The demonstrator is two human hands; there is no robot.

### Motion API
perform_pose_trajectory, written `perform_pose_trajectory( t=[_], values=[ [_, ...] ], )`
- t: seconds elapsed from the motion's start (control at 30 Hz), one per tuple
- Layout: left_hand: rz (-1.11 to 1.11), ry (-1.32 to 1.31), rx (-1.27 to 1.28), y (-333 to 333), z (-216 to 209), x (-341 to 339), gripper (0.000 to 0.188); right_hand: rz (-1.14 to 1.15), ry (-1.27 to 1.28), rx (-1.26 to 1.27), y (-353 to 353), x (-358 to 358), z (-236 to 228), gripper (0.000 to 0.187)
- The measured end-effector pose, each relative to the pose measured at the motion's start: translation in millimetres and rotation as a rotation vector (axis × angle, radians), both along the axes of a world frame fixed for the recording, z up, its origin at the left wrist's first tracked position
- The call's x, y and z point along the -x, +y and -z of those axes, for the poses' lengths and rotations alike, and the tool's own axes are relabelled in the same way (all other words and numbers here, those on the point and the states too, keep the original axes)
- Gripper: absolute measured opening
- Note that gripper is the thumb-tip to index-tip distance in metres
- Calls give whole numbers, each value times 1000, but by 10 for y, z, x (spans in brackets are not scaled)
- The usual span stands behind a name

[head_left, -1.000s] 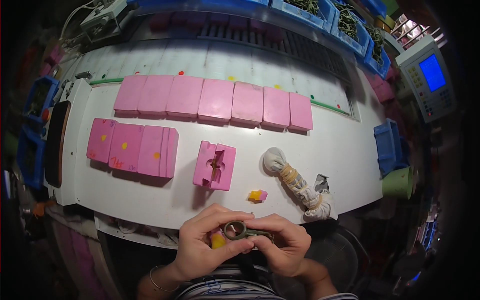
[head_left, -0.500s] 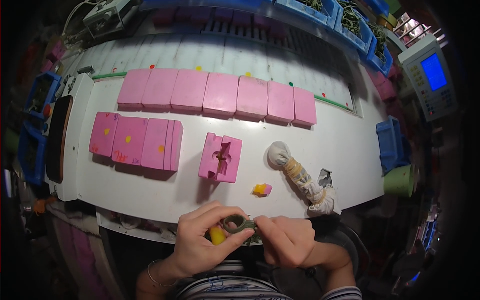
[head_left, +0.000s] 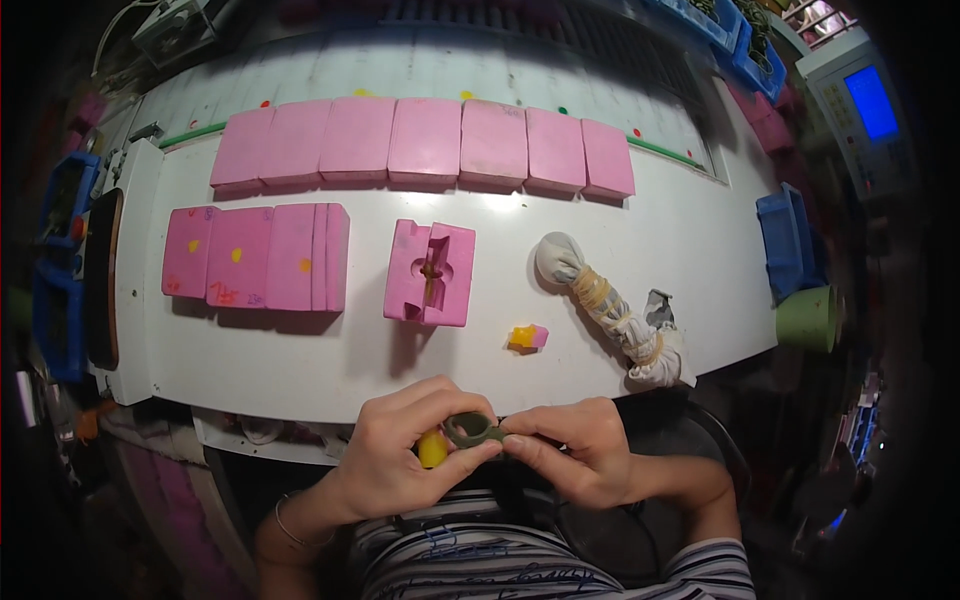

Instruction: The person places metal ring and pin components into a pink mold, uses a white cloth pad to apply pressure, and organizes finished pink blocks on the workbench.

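Note:
In front of the table's near edge, my left hand [head_left: 395, 450] is closed round a dark green ring-shaped piece [head_left: 468, 430], its opening facing up. A short yellow piece [head_left: 432, 450] is tucked in the same hand, partly hidden by the fingers. From the other side my right hand [head_left: 575, 455] pinches the ring's narrow right end between thumb and forefinger. Ahead on the white table stands a pink rubber mould half [head_left: 408, 265] with a carved cavity and something greenish in its slot. A small yellow-and-pink piece [head_left: 527, 337] lies to its right.
A row of pink blocks [head_left: 425, 140] spans the back, and several marked pink blocks [head_left: 238, 255] stand at left. A cloth-wrapped bundle [head_left: 600, 300] lies right of the mould. Blue bins [head_left: 790, 240], a green cup [head_left: 808, 318] and a control box with a blue screen [head_left: 860, 105] are at right.
The table and its things sit higher in the picture as the view has shifted. My right hand's fingers have uncurled somewhat, now pinching the ring's end more flatly. Both hands keep hold.

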State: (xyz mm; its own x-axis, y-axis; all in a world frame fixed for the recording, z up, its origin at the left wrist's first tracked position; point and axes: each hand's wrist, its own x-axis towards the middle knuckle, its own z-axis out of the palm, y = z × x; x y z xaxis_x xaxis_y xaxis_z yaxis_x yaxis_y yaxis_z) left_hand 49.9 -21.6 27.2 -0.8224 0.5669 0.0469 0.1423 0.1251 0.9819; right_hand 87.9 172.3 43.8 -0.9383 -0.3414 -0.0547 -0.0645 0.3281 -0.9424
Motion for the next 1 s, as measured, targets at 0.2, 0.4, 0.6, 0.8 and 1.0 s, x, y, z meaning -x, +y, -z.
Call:
perform_pose_trajectory(
  t=[0.2, 0.4, 0.6, 0.8, 1.0],
  values=[
    [156, 180, -87, -99, 78, 95, 24, 24, -990, 503, 4, 56, -83, 17],
    [218, 173, -171, -96, 84, 82, 27, -189, -1299, 1084, 59, 9, 296, 22],
    [63, 47, -174, -254, 57, 90, 29, -223, -1087, 807, 129, -108, 231, 26],
    [175, -194, -250, -162, 60, 37, 28, 96, 113, -171, -52, -167, 38, 27],
    [126, -140, -210, -77, 69, 29, 26, 166, 263, -35, -140, -66, -7, 21]
  ],
)
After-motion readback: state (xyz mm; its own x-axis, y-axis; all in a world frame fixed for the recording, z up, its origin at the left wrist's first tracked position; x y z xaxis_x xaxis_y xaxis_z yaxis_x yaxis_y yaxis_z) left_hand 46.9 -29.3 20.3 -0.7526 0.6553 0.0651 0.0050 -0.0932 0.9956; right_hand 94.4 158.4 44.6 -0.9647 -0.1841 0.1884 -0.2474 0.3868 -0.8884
